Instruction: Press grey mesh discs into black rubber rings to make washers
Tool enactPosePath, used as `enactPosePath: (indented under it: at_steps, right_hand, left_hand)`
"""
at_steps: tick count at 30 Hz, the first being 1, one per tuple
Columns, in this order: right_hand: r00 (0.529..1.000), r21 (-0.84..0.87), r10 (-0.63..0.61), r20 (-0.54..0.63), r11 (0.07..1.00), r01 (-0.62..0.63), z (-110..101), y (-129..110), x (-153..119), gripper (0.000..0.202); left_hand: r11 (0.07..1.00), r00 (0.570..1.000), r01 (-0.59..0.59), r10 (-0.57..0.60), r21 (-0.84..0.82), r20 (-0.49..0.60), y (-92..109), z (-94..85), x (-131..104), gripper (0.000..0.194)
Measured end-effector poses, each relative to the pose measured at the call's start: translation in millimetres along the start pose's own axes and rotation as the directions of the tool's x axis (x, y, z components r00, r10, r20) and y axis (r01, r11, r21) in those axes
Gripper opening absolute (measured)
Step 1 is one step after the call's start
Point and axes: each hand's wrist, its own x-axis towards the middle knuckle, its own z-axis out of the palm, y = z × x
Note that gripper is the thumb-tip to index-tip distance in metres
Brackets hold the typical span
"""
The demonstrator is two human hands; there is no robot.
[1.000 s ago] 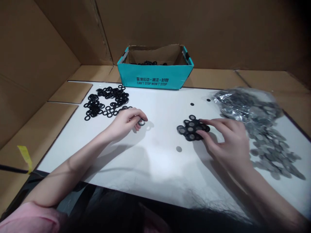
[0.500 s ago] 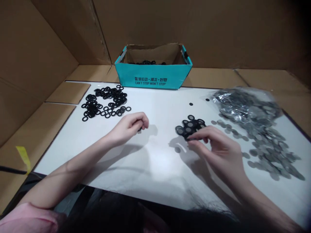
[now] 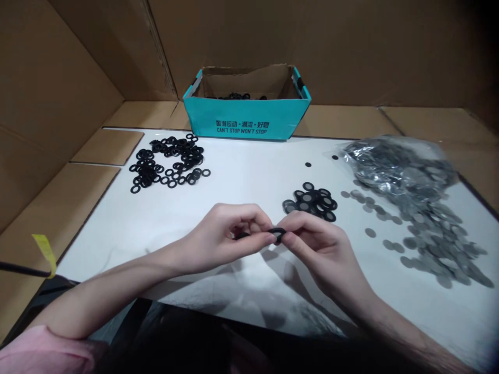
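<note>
Ring [image 3: 277, 229] is on the near side of the box [image 3: 241, 118], pinched at opposite edges by left hand [image 3: 230, 236] and right hand [image 3: 325, 241], neither nearer, apparent long axis roughly parallel to the box front, a dark piece [image 3: 242, 235] also in the left hand.

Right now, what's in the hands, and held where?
A black ring, pinched at opposite edges: left hand on its left side, right hand on its right. Another dark piece sits in the left hand's curled fingers.
</note>
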Motion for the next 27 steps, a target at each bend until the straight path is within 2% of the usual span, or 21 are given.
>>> enactPosePath:
  at_steps: [6, 8, 10, 14, 17, 20, 24, 27]
  right_hand:
    - [0.999, -0.055, -0.029, 0.041, 0.998, 0.031, 1.9, 0.1, -0.5, 0.018]
    - [0.999, -0.001, 0.011, 0.051, 1.0, -0.011, 1.5, 1.7, -0.5, 0.02]
    - [0.992, 0.148, 0.085, 0.089, 0.984, -0.097, 1.6, 3.8, -0.1, 0.024]
    - [0.936, 0.473, 0.225, 0.271, 0.816, -0.333, 5.6, 5.6, 1.2, 0.034]
    - [0.883, 0.568, 0.277, 0.378, 0.684, -0.458, 9.9, 4.7, 1.7, 0.034]
    - [0.853, 0.599, 0.306, 0.423, 0.613, -0.516, 13.9, 4.7, 0.8, 0.029]
    - [0.85, 0.594, 0.28, 0.445, 0.618, -0.515, 18.9, 6.3, -1.5, 0.027]
    - [0.872, 0.524, 0.283, 0.4, 0.71, -0.471, 15.3, 6.9, -1.1, 0.034]
  left_hand:
    - [0.998, 1.0, -0.024, 0.024, 0.066, 0.004, 0.2, 3.5, -1.1, 0.009]
    - [0.999, 1.0, -0.017, 0.017, 0.038, 0.004, 1.0, 2.8, -0.7, 0.01]
    - [1.0, 1.0, -0.001, 0.001, -0.024, 0.006, 2.5, 1.8, -0.2, 0.01]
    - [0.997, 0.999, -0.021, 0.019, -0.069, -0.032, 4.0, 2.2, 0.6, 0.01]
    - [0.997, 0.996, -0.058, 0.054, -0.056, -0.065, 3.0, 4.8, 0.4, 0.013]
    - [0.997, 0.997, -0.058, 0.055, -0.056, -0.057, 2.5, 7.2, -0.4, 0.017]
    - [0.995, 0.993, -0.098, 0.097, -0.006, -0.069, 4.0, 8.3, -2.2, 0.011]
    - [0.993, 0.99, -0.113, 0.115, 0.02, -0.084, 3.8, 6.8, -2.6, 0.01]
